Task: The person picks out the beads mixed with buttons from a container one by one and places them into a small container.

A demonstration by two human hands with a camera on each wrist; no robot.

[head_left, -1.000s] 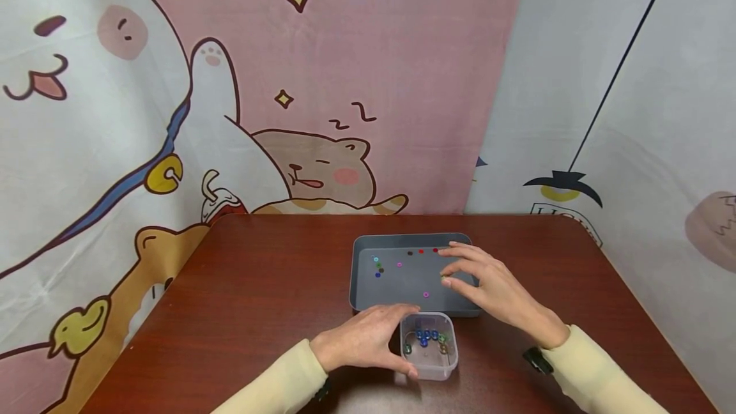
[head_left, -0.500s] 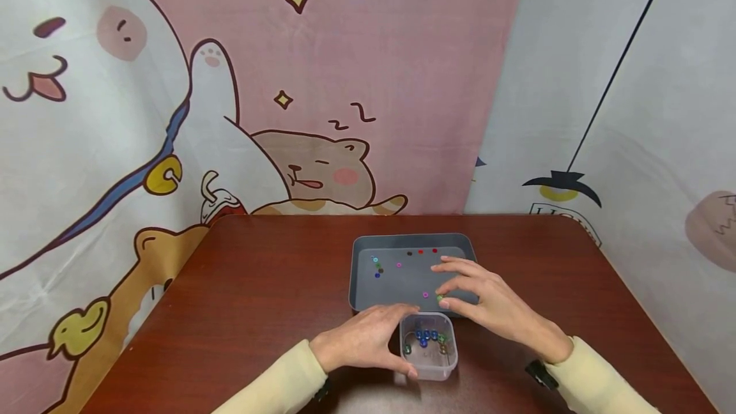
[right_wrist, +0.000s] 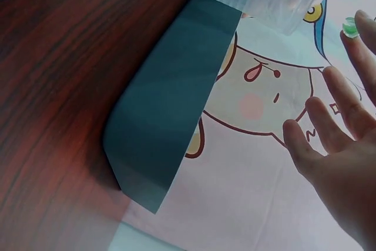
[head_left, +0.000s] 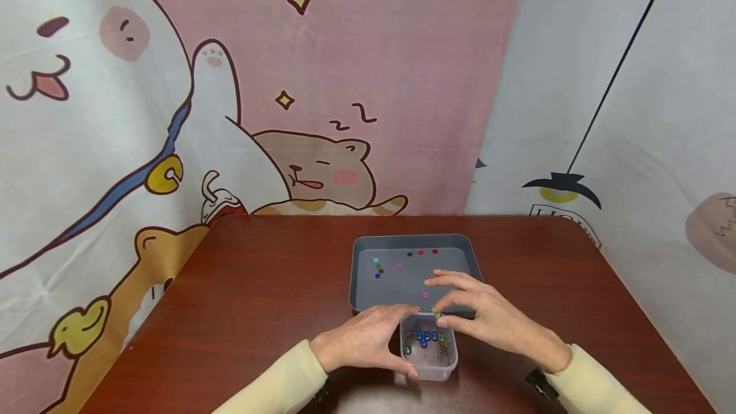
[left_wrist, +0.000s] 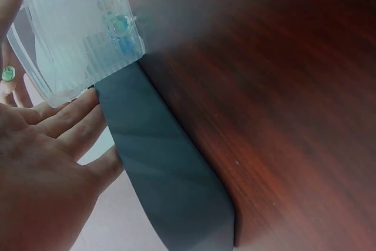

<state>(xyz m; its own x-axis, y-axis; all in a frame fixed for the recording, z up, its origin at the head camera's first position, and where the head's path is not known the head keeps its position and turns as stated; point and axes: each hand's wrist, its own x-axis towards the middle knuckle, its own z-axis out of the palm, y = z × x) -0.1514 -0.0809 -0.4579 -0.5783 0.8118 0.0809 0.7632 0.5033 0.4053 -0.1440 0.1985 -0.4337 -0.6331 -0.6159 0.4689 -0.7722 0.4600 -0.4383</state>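
Observation:
My left hand (head_left: pixel 368 340) holds a small clear plastic box (head_left: pixel 432 372) by its left side, thumb in front and fingers toward the back. Inside the box lie several blue marbles (head_left: pixel 424 338) and some green and brownish ones. Between thumb and index finger, my right hand (head_left: pixel 489 312) pinches a green glass marble (head_left: pixel 438 315) over the box's back right rim. That green marble (right_wrist: pixel 350 27) shows clearly at the fingertips in the right wrist view, where the other fingers are spread.
Just behind the box sits a shallow grey tray (head_left: pixel 397 292). Small coloured rings and dots are scattered across its floor, among them a pink ring (head_left: pixel 425 295) and a red dot (head_left: pixel 421 252). Everything rests on a dark red-brown wooden table (head_left: pixel 276 273), with a cartoon-printed cloth (head_left: pixel 425 114) hanging behind.
My right hand has moved from above the tray toward me and slightly left, bringing the green marble to the box. My left hand and the box have stayed in place.

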